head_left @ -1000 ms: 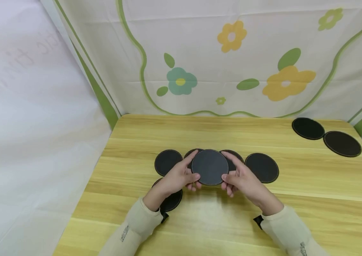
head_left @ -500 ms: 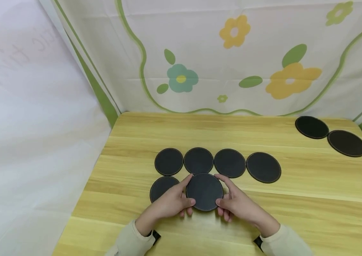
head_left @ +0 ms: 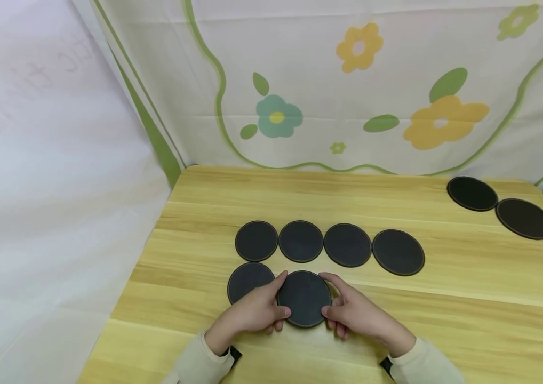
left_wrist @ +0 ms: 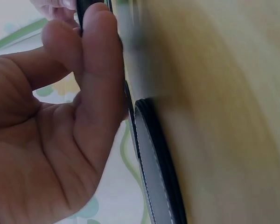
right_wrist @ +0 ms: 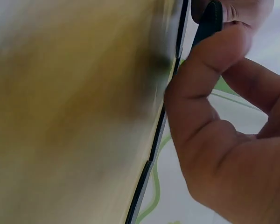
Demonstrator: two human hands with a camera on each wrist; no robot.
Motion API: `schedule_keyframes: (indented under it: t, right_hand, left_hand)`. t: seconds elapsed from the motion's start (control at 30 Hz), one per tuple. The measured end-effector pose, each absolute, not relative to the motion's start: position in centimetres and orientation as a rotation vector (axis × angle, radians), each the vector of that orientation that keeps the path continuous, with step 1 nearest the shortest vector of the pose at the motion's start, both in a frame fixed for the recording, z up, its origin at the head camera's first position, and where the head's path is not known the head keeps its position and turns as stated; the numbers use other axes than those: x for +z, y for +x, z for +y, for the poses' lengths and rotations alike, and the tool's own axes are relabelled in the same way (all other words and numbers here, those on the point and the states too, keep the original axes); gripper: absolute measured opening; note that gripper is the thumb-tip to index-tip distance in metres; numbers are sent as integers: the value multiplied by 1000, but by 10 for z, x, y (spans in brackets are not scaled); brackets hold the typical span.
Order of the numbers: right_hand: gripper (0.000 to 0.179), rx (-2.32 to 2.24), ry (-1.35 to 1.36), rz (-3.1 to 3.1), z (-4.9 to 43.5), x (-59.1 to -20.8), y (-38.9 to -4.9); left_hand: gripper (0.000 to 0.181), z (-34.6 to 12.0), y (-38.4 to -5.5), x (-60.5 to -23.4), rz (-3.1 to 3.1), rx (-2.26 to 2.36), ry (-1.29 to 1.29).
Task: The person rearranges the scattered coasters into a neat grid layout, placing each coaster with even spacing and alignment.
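Between my two hands is a round black coaster with a stitched rim, held just above the table as the wrist views show its edge raised. My left hand pinches its left side, thumb on the near rim and a finger at the far rim. On the opposite side my right hand pinches it the same way. A coaster on the table lies partly behind my left hand. Beyond the held one, a row of matching coasters lies flat, edge to edge. In the left wrist view a coaster shows edge-on below my fingers.
Two more black coasters, one at the far right edge and another touching it, lie on the wood-grain table. A white flowered cloth hangs behind the table, and a plain white one hangs at the left.
Both hands have brought the coaster down and nearer to the person, off from over the row, which is now fully in sight. In the last half second it moved only slightly nearer.
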State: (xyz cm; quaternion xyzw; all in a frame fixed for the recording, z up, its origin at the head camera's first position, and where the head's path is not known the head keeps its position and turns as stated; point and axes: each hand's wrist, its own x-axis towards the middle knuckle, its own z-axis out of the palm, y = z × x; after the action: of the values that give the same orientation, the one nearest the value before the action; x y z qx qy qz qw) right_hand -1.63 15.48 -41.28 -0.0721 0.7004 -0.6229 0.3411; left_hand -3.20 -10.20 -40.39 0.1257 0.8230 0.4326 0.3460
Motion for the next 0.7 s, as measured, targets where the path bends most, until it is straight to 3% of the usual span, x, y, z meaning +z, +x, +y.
schedule_keyframes:
  t: [0.7]
  right_hand:
    - [73,-1517,-164,1928,147,-412,-16]
  left_hand:
    - [78,-96,-33,-404,2230,990,332]
